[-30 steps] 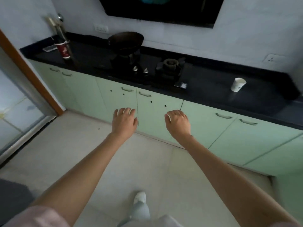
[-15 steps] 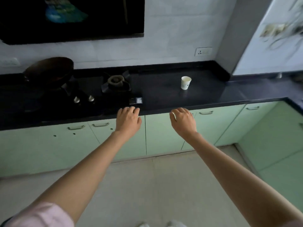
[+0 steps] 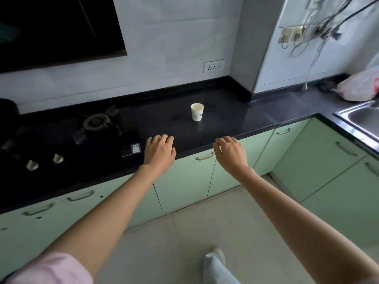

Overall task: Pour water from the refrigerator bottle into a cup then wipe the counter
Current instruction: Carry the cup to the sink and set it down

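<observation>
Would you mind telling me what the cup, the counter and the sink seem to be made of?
Cup: probably paper, matte white with a small printed mark and thin rim. Counter: dark polished stone, perhaps granite, glossy with faint reflections. Sink: likely stainless steel, a brushed silvery sheen.

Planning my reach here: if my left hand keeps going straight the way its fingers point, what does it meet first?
Probably bare black stone counter. The left hand points up and slightly right, toward the white paper cup, which seems the first object on that line, though depth is unclear.
</observation>
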The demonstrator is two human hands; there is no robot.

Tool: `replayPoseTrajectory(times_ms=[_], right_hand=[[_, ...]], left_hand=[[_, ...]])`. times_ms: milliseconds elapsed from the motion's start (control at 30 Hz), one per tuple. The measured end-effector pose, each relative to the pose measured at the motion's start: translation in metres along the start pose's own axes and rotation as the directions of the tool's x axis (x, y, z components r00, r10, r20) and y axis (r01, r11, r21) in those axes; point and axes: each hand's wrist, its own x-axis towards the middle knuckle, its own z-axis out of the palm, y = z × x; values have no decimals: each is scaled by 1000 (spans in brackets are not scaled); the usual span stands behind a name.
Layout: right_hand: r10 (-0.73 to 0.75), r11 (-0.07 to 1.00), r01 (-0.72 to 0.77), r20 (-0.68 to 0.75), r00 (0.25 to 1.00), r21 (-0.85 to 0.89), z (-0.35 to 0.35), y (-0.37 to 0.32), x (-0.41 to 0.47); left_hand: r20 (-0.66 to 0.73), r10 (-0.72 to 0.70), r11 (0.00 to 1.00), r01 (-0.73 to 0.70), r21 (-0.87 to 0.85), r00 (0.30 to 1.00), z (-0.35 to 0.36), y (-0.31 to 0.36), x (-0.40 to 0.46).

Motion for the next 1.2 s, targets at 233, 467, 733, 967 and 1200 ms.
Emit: replayPoseTrajectory(times_ms=[233, 467, 733, 967, 1200], right_hand=[[-38, 999, 38, -8, 999, -4, 9, 54, 92], [-117, 993, 117, 36, 992, 12, 33, 89, 159], [-159, 987, 159, 91, 983, 6, 87, 107, 215], [-118, 993, 114, 133, 984, 41, 124, 103, 283], [-116, 985, 74, 276, 954, 157, 152, 104, 312]], left_hand=[[-4, -35, 999, 35, 21, 999, 21, 24, 89], [9, -101, 995, 101, 24, 995, 47, 33, 153], [94, -162, 987, 160, 30, 982, 92, 16, 201], [107, -121, 993, 119, 23, 987, 114, -14, 267], [154, -126, 992, 124, 25, 980, 137, -30, 297]])
